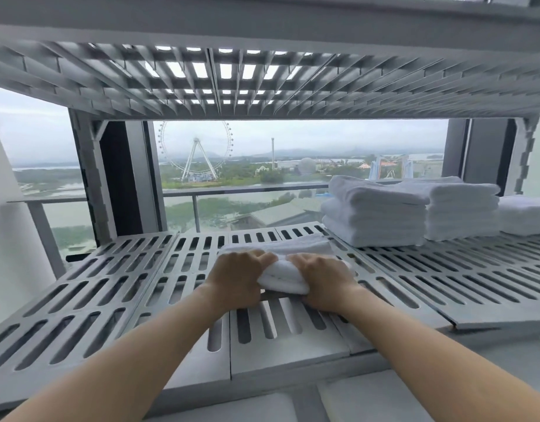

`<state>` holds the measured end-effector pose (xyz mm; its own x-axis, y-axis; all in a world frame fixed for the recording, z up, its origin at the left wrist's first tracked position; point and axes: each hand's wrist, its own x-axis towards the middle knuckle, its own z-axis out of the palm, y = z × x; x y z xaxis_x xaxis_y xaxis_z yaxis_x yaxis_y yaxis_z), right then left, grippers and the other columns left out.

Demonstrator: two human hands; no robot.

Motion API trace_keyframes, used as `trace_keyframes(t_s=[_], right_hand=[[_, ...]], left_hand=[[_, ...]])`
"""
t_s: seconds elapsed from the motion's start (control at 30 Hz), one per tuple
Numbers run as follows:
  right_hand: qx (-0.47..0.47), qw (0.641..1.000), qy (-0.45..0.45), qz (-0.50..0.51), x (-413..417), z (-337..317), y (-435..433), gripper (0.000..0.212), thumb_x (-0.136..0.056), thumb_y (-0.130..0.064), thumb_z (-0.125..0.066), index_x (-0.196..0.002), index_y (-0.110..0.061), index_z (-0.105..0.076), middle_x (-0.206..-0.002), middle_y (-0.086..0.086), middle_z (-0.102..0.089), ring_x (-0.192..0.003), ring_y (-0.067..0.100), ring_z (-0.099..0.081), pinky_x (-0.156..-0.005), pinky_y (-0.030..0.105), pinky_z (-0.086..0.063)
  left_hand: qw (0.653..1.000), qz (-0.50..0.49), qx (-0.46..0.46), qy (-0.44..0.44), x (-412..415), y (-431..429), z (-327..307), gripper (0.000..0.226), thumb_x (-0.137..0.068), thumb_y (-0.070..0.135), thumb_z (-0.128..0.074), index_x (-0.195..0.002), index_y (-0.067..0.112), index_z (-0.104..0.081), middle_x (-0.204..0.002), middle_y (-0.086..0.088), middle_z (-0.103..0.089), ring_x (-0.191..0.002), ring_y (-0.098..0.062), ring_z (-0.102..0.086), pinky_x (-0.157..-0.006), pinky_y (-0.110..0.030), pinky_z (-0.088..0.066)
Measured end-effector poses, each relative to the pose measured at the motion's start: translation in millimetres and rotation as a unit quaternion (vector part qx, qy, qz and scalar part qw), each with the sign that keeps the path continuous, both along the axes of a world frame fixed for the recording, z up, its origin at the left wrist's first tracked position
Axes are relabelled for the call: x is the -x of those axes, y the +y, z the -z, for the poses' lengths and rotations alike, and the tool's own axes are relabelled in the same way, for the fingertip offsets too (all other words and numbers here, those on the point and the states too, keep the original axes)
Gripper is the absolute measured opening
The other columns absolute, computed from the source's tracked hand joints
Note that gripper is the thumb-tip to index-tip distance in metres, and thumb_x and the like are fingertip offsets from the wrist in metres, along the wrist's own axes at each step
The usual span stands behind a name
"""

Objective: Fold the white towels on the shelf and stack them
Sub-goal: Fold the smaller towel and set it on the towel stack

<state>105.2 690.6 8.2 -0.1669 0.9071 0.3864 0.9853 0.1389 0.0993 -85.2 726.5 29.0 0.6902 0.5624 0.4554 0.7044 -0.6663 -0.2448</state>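
Both hands work one white towel (282,277) on the slotted shelf (445,278): left hand (236,277) and right hand (325,278) fingers clenched on it, probably pinning the fold flat. Finished stacks (375,213) wait beyond the right fingers.

window (293,166) | Ferris wheel (195,153) outside | balcony railing (244,190) | dome (307,166)

Nothing readable is showing anywhere: no lettering, labels, brands or numbers on the towels, the shelf or beyond the window.
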Motion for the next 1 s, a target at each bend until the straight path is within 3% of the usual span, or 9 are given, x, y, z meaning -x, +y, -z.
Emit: trace_keyframes(t_s=[0.13, 0.23, 0.37, 0.5, 0.7, 0.8, 0.9, 1.0], right_hand=[[0.045, 0.998, 0.026, -0.042, -6.7, -8.1, -0.4, 0.044, -0.086, -0.029, -0.051, -0.130, -0.030, -0.045, -0.125, -0.003, -0.060, -0.112, 0.021, -0.057, -0.088, 0.037, -0.048], [0.070, 0.993, 0.053, -0.075, -14.6, -18.6, -5.8, 0.038, -0.087, -0.017, -0.046, -0.123, -0.027, -0.052, -0.121, 0.000, -0.063, -0.111, 0.021, -0.058, -0.091, 0.038, -0.047], [0.035, 0.996, 0.030, -0.072, -33.3, -30.6, -16.2, 0.046, -0.085, -0.011, -0.044, -0.129, -0.024, -0.048, -0.127, 0.003, -0.059, -0.115, 0.024, -0.056, -0.093, 0.040, -0.047], [-0.009, 0.999, 0.025, -0.032, -67.5, -29.9, -34.1, 0.049, -0.084, -0.014, -0.046, -0.131, -0.029, -0.043, -0.129, 0.000, -0.057, -0.114, 0.026, -0.055, -0.091, 0.042, -0.049], [-0.039, 0.998, 0.034, 0.029, -159.1, -27.9, -83.5, 0.048, -0.076, -0.022, -0.054, -0.122, -0.025, -0.041, -0.122, -0.002, -0.054, -0.110, 0.030, -0.053, -0.084, 0.040, -0.049], [-0.039, 0.996, 0.035, 0.069, -215.5, -15.6, -109.7, 0.051, -0.079, -0.015, -0.055, -0.126, -0.021, -0.035, -0.122, 0.003, -0.052, -0.107, 0.031, -0.056, -0.080, 0.039, -0.047], [-0.063, 0.992, 0.035, 0.100, -273.3, -12.4, -131.0, 0.046, -0.082, -0.010, -0.052, -0.124, -0.019, -0.036, -0.116, 0.005, -0.055, -0.103, 0.032, -0.059, -0.078, 0.040, -0.052], [-0.097, 0.990, 0.032, 0.095, -323.2, -15.3, -147.8, 0.038, -0.082, -0.017, -0.052, -0.119, -0.017, -0.041, -0.107, 0.004, -0.057, -0.097, 0.030, -0.059, -0.074, 0.038, -0.051]], left_hand=[[0.999, 0.007, -0.043, 0.016, 0.6, -2.2, 3.2, 0.050, -0.080, 0.024, -0.047, -0.129, 0.028, -0.042, -0.123, 0.006, -0.057, -0.103, -0.020, -0.060, -0.079, -0.034, -0.051], [0.997, 0.000, -0.071, 0.019, -7.2, -6.6, 2.6, 0.052, -0.078, 0.023, -0.047, -0.129, 0.026, -0.041, -0.119, 0.004, -0.057, -0.101, -0.021, -0.059, -0.077, -0.033, -0.047], [0.996, 0.027, -0.072, 0.042, -28.2, -19.0, -0.5, 0.065, -0.070, 0.027, -0.056, -0.133, 0.022, -0.042, -0.115, -0.002, -0.058, -0.094, -0.026, -0.061, -0.072, -0.036, -0.049], [0.995, -0.025, -0.077, 0.057, -63.2, -31.1, -7.3, 0.071, -0.081, 0.029, -0.061, -0.142, 0.028, -0.024, -0.121, 0.002, -0.054, -0.097, -0.022, -0.061, -0.070, -0.035, -0.052], [0.997, 0.000, -0.063, 0.037, -162.8, -73.1, -22.0, 0.059, -0.081, 0.025, -0.055, -0.135, 0.031, -0.030, -0.119, 0.004, -0.055, -0.097, -0.023, -0.061, -0.071, -0.035, -0.052], [0.996, 0.018, -0.081, 0.036, -225.2, -96.4, -25.6, 0.056, -0.080, 0.020, -0.054, -0.131, 0.031, -0.034, -0.119, 0.006, -0.056, -0.096, -0.022, -0.062, -0.071, -0.034, -0.052], [0.993, 0.029, -0.106, 0.033, -282.8, -115.4, -21.5, 0.058, -0.078, 0.012, -0.054, -0.131, 0.030, -0.037, -0.116, 0.006, -0.058, -0.093, -0.021, -0.063, -0.067, -0.032, -0.050], [0.990, 0.050, -0.131, 0.023, -329.4, -126.7, -23.0, 0.059, -0.075, 0.015, -0.064, -0.129, 0.030, -0.044, -0.108, 0.006, -0.061, -0.085, -0.019, -0.065, -0.059, -0.030, -0.051]])
